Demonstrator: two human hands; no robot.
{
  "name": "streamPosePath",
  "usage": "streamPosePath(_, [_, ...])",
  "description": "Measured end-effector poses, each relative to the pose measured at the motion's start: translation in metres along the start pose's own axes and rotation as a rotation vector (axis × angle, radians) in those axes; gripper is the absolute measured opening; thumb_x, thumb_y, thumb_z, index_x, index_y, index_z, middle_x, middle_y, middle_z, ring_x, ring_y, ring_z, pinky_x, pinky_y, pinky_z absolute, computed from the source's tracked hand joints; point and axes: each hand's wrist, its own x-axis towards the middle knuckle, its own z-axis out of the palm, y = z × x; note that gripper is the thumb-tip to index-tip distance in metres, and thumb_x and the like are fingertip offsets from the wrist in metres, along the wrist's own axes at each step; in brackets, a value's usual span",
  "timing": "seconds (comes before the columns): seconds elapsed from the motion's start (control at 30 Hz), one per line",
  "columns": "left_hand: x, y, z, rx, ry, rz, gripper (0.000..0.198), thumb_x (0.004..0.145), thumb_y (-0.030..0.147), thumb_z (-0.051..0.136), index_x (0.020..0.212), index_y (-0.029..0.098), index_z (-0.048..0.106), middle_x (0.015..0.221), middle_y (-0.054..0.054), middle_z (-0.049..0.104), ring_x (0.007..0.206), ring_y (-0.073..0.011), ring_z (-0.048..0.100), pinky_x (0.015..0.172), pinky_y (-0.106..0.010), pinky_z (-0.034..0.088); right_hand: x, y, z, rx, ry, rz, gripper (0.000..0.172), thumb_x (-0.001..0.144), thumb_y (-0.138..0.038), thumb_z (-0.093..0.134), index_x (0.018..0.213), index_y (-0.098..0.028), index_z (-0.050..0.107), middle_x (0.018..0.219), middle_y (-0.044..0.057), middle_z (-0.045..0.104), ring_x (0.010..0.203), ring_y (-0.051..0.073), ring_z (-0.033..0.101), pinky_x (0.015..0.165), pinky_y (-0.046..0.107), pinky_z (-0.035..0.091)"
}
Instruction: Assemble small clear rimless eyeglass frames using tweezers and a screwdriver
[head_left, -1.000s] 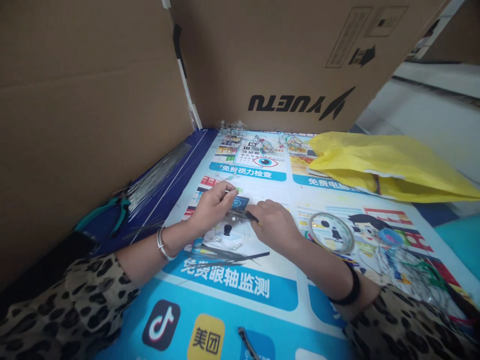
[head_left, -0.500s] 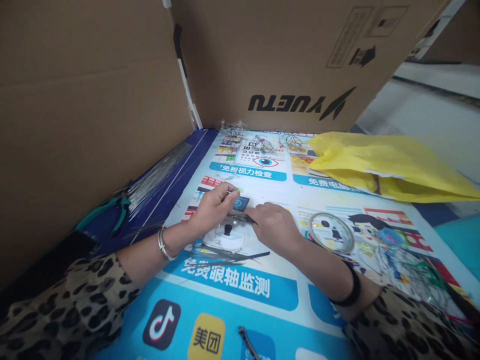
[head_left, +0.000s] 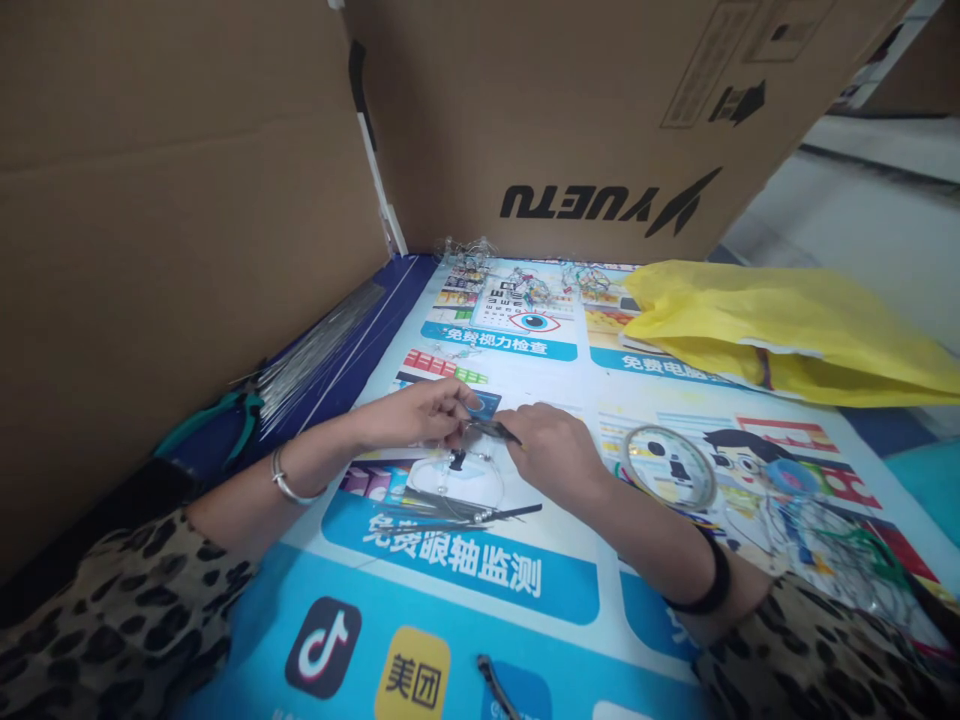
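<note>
My left hand (head_left: 435, 412) is closed, thumb and fingers pinched beside the tip of a dark slim tool (head_left: 496, 431). My right hand (head_left: 555, 450) grips that tool, whose exact kind I cannot make out. Below the fingers lies a thin, clear loop strung with small white beads (head_left: 442, 490); its upper end runs up to the left fingertips. Under the loop, a bunch of thin dark strips (head_left: 480, 513) rests on the printed sheet (head_left: 450, 640).
A tape roll (head_left: 670, 468) and tangled coloured threads (head_left: 840, 550) lie on the right. Behind them is a yellow bag (head_left: 780, 330). Teal-handled pliers (head_left: 214, 425) and thin wires (head_left: 319, 345) lie at left. Cardboard walls (head_left: 600, 110) enclose the back and left.
My left hand has drawn slightly left and lower, its wrist flatter. My right hand stays nearly in place with the dark tool. The beaded loop has shifted a little.
</note>
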Motion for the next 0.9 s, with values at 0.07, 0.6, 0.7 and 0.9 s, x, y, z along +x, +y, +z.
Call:
streamPosePath(0.07, [-0.004, 0.004, -0.004, 0.056, -0.082, 0.000, 0.028, 0.075, 0.017, 0.053, 0.102, 0.015, 0.047, 0.086, -0.004, 0.059, 0.074, -0.0114, 0.055, 0.064, -0.023, 0.043, 0.000, 0.000, 0.000, 0.007, -0.001, 0.005, 0.020, 0.078, -0.017, 0.046, 0.091, -0.025, 0.059, 0.076, 0.000, 0.062, 0.076, 0.015, 0.053, 0.060, 0.026, 0.030])
streamPosePath(0.6, [-0.003, 0.005, -0.002, 0.296, 0.034, -0.073, 0.010, 0.071, 0.021, 0.056, 0.076, 0.013, 0.058, 0.070, 0.000, 0.059, 0.062, -0.0091, 0.051, 0.057, -0.020, 0.038, 0.001, 0.002, -0.001, 0.090, -0.016, 0.080, 0.022, 0.082, -0.022, 0.044, 0.098, -0.025, 0.060, 0.088, 0.001, 0.065, 0.086, 0.016, 0.055, 0.067, 0.025, 0.036])
streamPosePath(0.7, [-0.001, 0.001, -0.004, 0.200, 0.047, -0.060, 0.011, 0.073, 0.024, 0.055, 0.073, 0.013, 0.056, 0.059, 0.003, 0.050, 0.051, -0.0058, 0.041, 0.049, -0.019, 0.031, 0.001, 0.002, -0.001, 0.081, -0.014, 0.094, 0.021, 0.082, -0.024, 0.045, 0.097, -0.025, 0.060, 0.088, 0.001, 0.065, 0.085, 0.016, 0.055, 0.067, 0.025, 0.036])
streamPosePath(0.9, [-0.001, -0.003, -0.002, 0.095, 0.045, -0.055, 0.014, 0.076, 0.028, 0.054, 0.074, 0.014, 0.050, 0.056, 0.004, 0.047, 0.046, -0.0047, 0.036, 0.044, -0.018, 0.029, 0.001, 0.002, -0.002, 0.082, -0.006, 0.105, 0.022, 0.083, -0.023, 0.044, 0.098, -0.024, 0.060, 0.089, 0.002, 0.064, 0.086, 0.015, 0.055, 0.068, 0.024, 0.036])
